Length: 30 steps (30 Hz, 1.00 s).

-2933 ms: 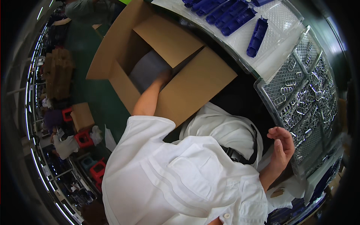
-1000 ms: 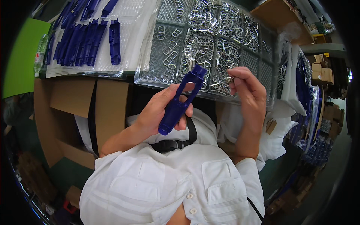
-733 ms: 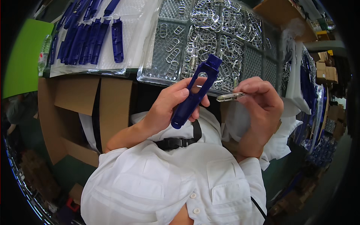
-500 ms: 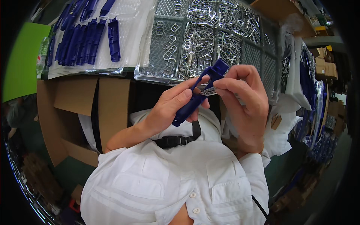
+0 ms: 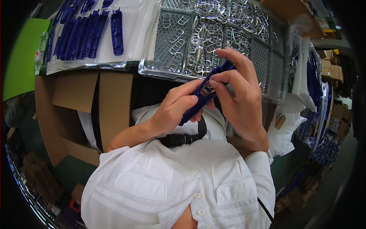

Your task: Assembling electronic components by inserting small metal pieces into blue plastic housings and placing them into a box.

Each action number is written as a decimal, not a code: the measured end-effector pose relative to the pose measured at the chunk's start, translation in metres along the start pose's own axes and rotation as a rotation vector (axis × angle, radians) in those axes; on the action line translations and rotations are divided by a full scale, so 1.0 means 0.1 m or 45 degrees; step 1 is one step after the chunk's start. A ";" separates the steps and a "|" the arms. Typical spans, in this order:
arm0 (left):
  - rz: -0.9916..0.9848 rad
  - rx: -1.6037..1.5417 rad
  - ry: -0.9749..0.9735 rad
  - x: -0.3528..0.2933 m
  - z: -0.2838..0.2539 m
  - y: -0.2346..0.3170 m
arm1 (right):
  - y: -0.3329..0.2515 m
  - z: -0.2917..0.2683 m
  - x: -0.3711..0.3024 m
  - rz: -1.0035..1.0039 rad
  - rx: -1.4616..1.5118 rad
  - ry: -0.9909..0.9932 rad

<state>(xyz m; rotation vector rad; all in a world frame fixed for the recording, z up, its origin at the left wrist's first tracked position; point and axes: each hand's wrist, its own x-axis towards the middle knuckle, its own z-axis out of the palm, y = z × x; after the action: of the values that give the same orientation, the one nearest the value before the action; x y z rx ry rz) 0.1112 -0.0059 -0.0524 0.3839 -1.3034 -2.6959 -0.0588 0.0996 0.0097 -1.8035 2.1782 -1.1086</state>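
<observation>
My left hand [image 5: 171,107] is closed round the lower part of a long, dark blue plastic shell [image 5: 199,100], held tilted in front of my chest. A shiny metal double-loop piece [image 5: 207,90] lies in the shell's opening. At that piece, the thumb and index finger of my right hand [image 5: 242,93] are closed on its edge, partly hiding it. Other right fingers reach over the shell's upper end. Just beyond my hands, a clear compartmented tray [image 5: 162,75] carries many similar metal loops [image 5: 206,36].
Several blue shells [image 5: 87,36] lie on white sheeting [image 5: 133,23] at the far left, beside a plastic bottle [image 5: 39,51]. An open cardboard box [image 5: 114,114] stands below the table edge at left. White bags [image 5: 282,129] are to the right.
The metal piece, which stuck up at an angle between my right fingers, now sits lower in the shell's opening. The shell has rolled slightly, and my right hand has shifted left and up.
</observation>
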 end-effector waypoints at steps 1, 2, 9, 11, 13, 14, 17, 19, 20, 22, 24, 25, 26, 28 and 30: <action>-0.021 0.016 0.027 0.00 0.00 -0.02 | 0.03 0.03 -0.01 -0.045 -0.009 0.006; -0.042 0.031 0.053 0.01 0.00 -0.04 | 0.05 0.04 -0.02 -0.043 -0.008 0.005; 0.010 0.149 0.137 0.01 0.02 -0.05 | 0.09 0.10 -0.03 -0.064 -0.018 0.003; 0.028 0.198 0.161 0.03 0.04 -0.05 | 0.03 0.14 -0.04 -0.014 0.028 0.036; 0.125 0.257 0.181 0.05 0.03 -0.08 | -0.07 0.22 0.01 0.129 0.129 0.488; 0.218 0.314 0.193 0.05 0.03 -0.09 | -0.17 0.20 0.01 0.299 0.195 0.524; 0.354 0.571 0.185 0.06 0.04 -0.05 | -0.10 0.04 -0.06 0.643 0.595 0.010; 0.405 0.625 0.195 0.10 0.09 0.01 | -0.05 0.04 -0.10 0.666 0.702 -0.052; 0.338 0.589 0.221 0.11 0.11 0.04 | -0.02 0.06 -0.11 0.615 0.717 -0.027; 0.247 0.522 0.273 0.16 0.14 0.06 | 0.01 0.08 -0.13 0.576 0.743 -0.001; 0.211 0.503 0.274 0.16 0.14 0.05 | 0.03 0.09 -0.13 0.498 0.712 -0.009; 0.176 0.475 0.276 0.15 0.14 0.03 | 0.04 0.09 -0.14 0.456 0.697 -0.012; 0.178 0.485 0.276 0.14 0.16 0.03 | 0.03 0.08 -0.15 0.450 0.702 -0.005; 0.150 0.481 0.291 0.12 0.20 0.05 | -0.01 0.04 -0.15 0.586 0.994 -0.110; 0.163 0.470 0.296 0.11 0.19 -0.01 | -0.06 0.01 -0.13 0.646 1.073 -0.129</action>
<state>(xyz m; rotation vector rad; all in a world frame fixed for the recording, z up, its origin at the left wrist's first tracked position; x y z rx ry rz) 0.0956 0.0066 -0.0433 0.6060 -1.6845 -2.2244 -0.0493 0.1108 0.0077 -0.8672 1.5742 -1.4328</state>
